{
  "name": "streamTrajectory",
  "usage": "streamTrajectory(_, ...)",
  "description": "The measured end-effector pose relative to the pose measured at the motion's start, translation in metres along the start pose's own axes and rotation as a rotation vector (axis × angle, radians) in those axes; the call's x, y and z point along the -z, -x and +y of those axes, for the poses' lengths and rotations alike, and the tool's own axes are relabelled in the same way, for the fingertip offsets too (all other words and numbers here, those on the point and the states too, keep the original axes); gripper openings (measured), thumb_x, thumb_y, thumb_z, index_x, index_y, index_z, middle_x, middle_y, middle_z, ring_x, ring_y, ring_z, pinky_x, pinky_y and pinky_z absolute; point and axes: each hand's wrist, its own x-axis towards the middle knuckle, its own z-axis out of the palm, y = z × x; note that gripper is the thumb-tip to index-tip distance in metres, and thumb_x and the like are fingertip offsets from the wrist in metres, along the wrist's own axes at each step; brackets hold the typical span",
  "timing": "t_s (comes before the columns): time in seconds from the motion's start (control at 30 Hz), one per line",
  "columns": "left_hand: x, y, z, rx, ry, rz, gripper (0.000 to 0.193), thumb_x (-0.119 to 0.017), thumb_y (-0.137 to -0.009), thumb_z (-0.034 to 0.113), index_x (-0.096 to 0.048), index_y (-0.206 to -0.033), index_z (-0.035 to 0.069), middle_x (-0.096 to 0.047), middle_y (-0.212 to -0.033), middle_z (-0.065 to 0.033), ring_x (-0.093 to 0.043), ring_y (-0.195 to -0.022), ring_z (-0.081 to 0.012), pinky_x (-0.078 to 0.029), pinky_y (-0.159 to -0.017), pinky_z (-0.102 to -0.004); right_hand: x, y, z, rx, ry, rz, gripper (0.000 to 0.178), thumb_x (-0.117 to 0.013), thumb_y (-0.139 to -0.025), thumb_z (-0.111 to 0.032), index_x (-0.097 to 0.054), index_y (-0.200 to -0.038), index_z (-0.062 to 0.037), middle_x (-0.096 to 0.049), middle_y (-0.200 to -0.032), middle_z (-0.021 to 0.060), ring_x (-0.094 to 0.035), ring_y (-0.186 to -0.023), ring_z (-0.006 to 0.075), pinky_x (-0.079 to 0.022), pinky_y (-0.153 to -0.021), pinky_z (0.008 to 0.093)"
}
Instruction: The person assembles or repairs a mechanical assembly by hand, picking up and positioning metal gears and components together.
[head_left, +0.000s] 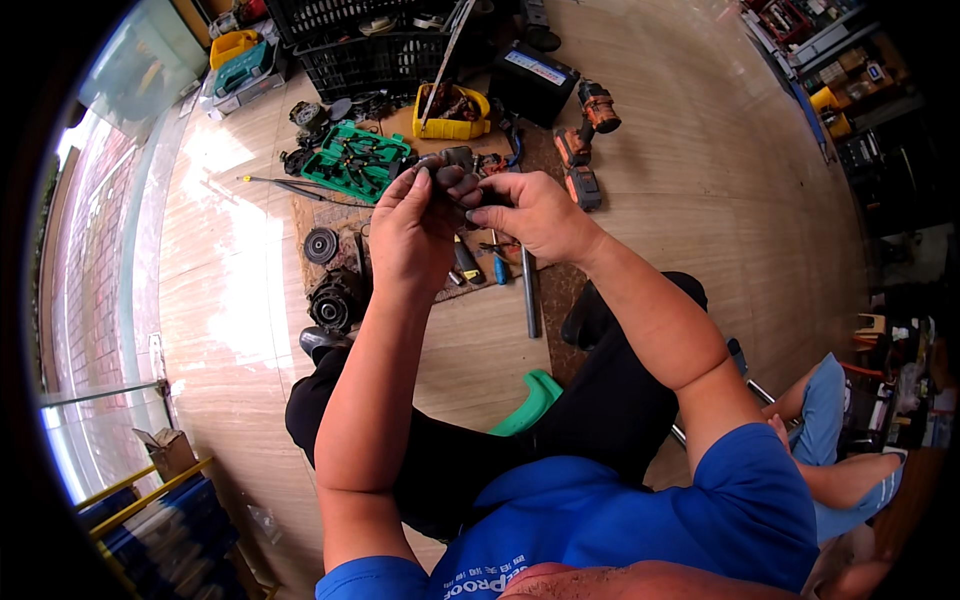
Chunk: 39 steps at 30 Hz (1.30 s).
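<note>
Both hands are raised close together over a cardboard mat on the floor. My left hand (410, 222) has its fingers curled in, the thumb pressed against them; the fingertips are dark with grime. From the right, my right hand (545, 215) meets it, thumb and forefinger pinched together. Whatever they grip between them is small, dark and mostly covered by fingers, so its kind cannot be told. Below the hands lie a blue-handled screwdriver (500, 268) and a metal tube (531, 305). Left of them are a round pulley (320, 245) and a dark, ribbed machine part (336, 300).
Farther off are a green tool tray (350, 160), a yellow bin (478, 122), black crates (365, 65) and a black battery (530, 82). Orange-black cordless power tools (598, 108) stand to the right. Another person's leg (825, 400) shows at right, a rack (180, 530) at lower left.
</note>
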Motion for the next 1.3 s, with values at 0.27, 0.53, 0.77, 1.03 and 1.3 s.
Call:
streamTrajectory(0.27, -0.004, 0.002, 0.016, 0.119, -0.016, -0.113, 0.023, -0.052, -0.095, 0.011, -0.055, -0.112, -0.004, -0.065, -0.093, -0.0135, -0.064, -0.084, -0.0255, -0.054, -0.075, -0.0367, 0.011, 0.007, -0.022, -0.024, 0.247, -0.135, 0.017, -0.067, -0.084, -0.006, -0.068, -0.100, 0.0003, -0.070, -0.086, 0.0050, -0.061, -0.081, 0.0077, -0.049, -0.077, 0.0249)
streamTrajectory(0.53, -0.016, 0.010, 0.024, 0.404, -0.243, -0.325, 0.020, -0.057, -0.093, 0.011, -0.060, -0.103, -0.005, -0.065, -0.084, -0.0134, -0.065, -0.075, -0.0229, -0.054, -0.069, -0.0351, 0.023, 0.013, -0.032, 0.072, 0.481, -0.328, 0.016, -0.067, -0.081, -0.008, -0.070, -0.097, -0.0041, -0.069, -0.083, 0.0115, -0.065, -0.076, 0.0165, -0.050, -0.073, 0.0293)
streamTrajectory(0.77, -0.028, 0.015, 0.015, 0.609, -0.926, -0.304, 0.017, -0.056, -0.093, 0.006, -0.065, -0.100, -0.007, -0.068, -0.084, -0.0096, -0.064, -0.072, -0.0142, -0.053, -0.068, -0.0266, 0.027, 0.007, -0.020, 0.170, 0.858, -0.278, 0.013, -0.061, -0.077, -0.014, -0.067, -0.083, -0.0047, -0.063, -0.077, 0.0156, -0.062, -0.075, 0.0325, -0.049, -0.069, 0.0390)
streamTrajectory(1.03, -0.021, 0.014, 0.008, 0.483, -1.253, -0.306, 0.020, -0.058, -0.090, 0.006, -0.066, -0.104, -0.006, -0.065, -0.078, -0.0028, -0.057, -0.070, -0.0074, -0.048, -0.066, -0.0242, 0.022, 0.007, -0.019, 0.197, 1.022, -0.205, 0.012, -0.061, -0.079, -0.012, -0.067, -0.086, -0.0046, -0.063, -0.081, 0.0138, -0.062, -0.080, 0.0324, -0.049, -0.071, 0.0407)
streamTrajectory(1.3, -0.016, 0.016, 0.002, 0.262, -1.582, -0.218, 0.022, -0.057, -0.088, 0.009, -0.066, -0.100, -0.006, -0.066, -0.072, -0.0097, -0.056, -0.064, -0.0103, -0.047, -0.063, -0.0277, 0.018, 0.007, -0.020, 0.232, 1.035, -0.088, 0.014, -0.062, -0.082, -0.014, -0.066, -0.089, -0.0033, -0.064, -0.084, 0.0137, -0.062, -0.082, 0.0328, -0.049, -0.072, 0.0408)
